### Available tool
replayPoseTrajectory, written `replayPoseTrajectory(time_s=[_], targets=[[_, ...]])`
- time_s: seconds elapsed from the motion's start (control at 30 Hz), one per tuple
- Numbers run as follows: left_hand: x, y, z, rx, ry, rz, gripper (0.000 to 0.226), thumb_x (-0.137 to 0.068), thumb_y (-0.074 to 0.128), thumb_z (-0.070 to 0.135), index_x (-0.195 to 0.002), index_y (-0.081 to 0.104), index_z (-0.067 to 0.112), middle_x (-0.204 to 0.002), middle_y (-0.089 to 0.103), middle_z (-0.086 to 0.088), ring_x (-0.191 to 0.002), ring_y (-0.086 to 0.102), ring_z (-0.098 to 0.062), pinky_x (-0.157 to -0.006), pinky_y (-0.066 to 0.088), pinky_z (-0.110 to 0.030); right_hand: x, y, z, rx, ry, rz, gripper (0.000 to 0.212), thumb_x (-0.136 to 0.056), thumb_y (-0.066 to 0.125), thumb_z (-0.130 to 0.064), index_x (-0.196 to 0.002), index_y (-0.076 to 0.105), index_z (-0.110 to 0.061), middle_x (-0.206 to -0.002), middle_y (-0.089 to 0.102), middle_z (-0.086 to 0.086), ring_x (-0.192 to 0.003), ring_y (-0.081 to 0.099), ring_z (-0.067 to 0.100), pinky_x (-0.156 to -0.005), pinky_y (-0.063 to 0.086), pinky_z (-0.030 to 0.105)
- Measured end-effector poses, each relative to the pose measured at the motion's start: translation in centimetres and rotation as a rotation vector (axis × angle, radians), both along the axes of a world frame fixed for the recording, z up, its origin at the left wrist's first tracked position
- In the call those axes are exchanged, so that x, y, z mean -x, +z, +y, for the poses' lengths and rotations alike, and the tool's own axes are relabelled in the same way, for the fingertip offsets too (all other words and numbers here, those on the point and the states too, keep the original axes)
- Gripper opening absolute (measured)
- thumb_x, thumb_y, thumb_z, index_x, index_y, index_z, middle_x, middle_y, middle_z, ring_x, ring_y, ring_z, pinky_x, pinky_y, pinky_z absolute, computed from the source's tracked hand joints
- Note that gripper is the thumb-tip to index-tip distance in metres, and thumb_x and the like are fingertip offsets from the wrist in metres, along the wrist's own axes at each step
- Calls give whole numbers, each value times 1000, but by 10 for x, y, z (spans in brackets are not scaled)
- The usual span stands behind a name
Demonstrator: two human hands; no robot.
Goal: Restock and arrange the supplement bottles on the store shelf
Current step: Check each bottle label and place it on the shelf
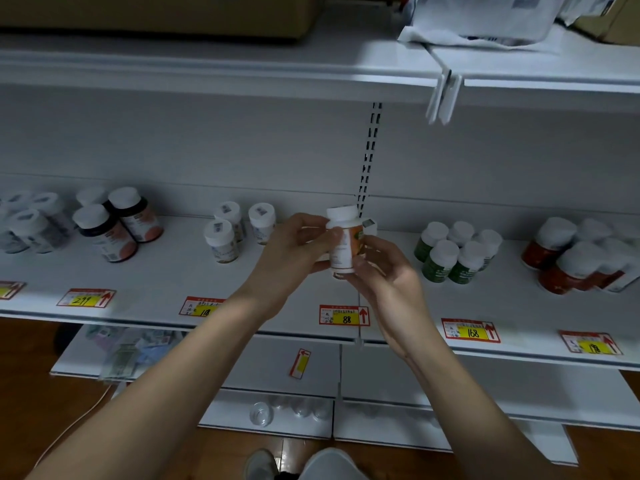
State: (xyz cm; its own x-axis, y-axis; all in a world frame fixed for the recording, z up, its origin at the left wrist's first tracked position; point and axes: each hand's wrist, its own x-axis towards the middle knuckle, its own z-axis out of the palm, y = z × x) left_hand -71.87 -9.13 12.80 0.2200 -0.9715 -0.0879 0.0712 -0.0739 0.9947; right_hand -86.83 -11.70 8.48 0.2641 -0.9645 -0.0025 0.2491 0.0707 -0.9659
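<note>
Both my hands hold one white supplement bottle (344,241) with a white cap and an orange-and-white label, upright above the middle shelf (180,271). My left hand (294,247) grips its left side, thumb across the label. My right hand (384,271) cups its base and right side. Behind it, another small white bottle (370,226) stands partly hidden. The price tag marked 88 (344,315) lies on the shelf edge right below.
On the shelf stand dark bottles with orange labels (117,226), three white bottles (239,226), green bottles (457,251) and red bottles (581,258). A cardboard box (156,12) and white bags (485,19) sit on the upper shelf. Lower shelves hold packets (128,351) and clear bottles (263,412).
</note>
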Motion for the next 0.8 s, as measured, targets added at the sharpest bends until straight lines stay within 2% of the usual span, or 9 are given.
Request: replayPoseTrajectory(time_s=[0.07, 0.17, 0.27, 0.37, 0.43, 0.53, 0.7, 0.8], targets=[[2, 0, 1, -6, -8, -60, 26, -90, 71, 24, -112, 63, 13, -113, 69, -5, -98, 71, -13, -85, 61, -35, -1, 2, 0, 72, -49, 105, 30, -87, 72, -4, -111, 64, -21, -106, 72, -2, -100, 68, 9, -84, 54, 26], [3, -1, 1, -15, -3, -120, 31, -85, 76, 29, -111, 64, 20, -108, 67, -4, -93, 71, -12, -81, 62, -34, -3, 6, 3, 105, -70, 119, 37, -81, 77, 0, -109, 61, -18, -98, 70, -5, -88, 66, -1, -75, 53, 17], [3, -1, 0, -20, -1, -124, 30, -85, 76, 26, -112, 67, 19, -105, 68, -5, -90, 72, -10, -79, 62, -32, -4, 6, 6, 120, -71, 146, 42, -78, 79, 2, -110, 60, -18, -99, 67, -6, -89, 64, -4, -76, 53, 16], [3, -1, 0, -27, -11, -78, 32, -87, 74, 22, -117, 66, 14, -110, 67, -9, -96, 72, -16, -81, 62, -35, 0, 5, 4, 116, -52, 157, 38, -82, 76, -1, -112, 60, -19, -102, 67, -6, -91, 64, -6, -76, 52, 14], [4, -1, 1, -28, -6, -44, 32, -89, 72, 19, -119, 64, 12, -115, 66, -11, -99, 71, -19, -83, 61, -37, 4, 5, 2, 81, -7, 128, 28, -91, 67, -8, -118, 62, -16, -108, 70, -1, -100, 66, 1, -86, 53, 20], [7, 0, 0, -23, 8, 7, 34, -90, 70, 16, -121, 59, 10, -117, 66, -11, -101, 71, -18, -85, 61, -37, 10, 4, -1, -55, 73, -27, 23, -99, 54, -9, -120, 63, -9, -115, 71, 11, -111, 67, 23, -99, 53, 34], [17, 2, -2, -17, 0, 28, 32, -91, 69, 15, -121, 59, 13, -116, 71, -8, -102, 71, -17, -87, 60, -37, 21, 3, -4, -12, 69, 3, 22, -97, 58, -6, -118, 64, -9, -109, 74, 8, -106, 69, 20, -94, 55, 30], [26, 3, 0, -19, -25, -10, 29, -89, 71, 18, -117, 62, 20, -115, 72, -2, -101, 71, -14, -83, 61, -36, 30, 1, -6, 34, 71, 77, 23, -95, 62, -10, -118, 64, -12, -111, 73, 5, -107, 69, 18, -94, 55, 31]])
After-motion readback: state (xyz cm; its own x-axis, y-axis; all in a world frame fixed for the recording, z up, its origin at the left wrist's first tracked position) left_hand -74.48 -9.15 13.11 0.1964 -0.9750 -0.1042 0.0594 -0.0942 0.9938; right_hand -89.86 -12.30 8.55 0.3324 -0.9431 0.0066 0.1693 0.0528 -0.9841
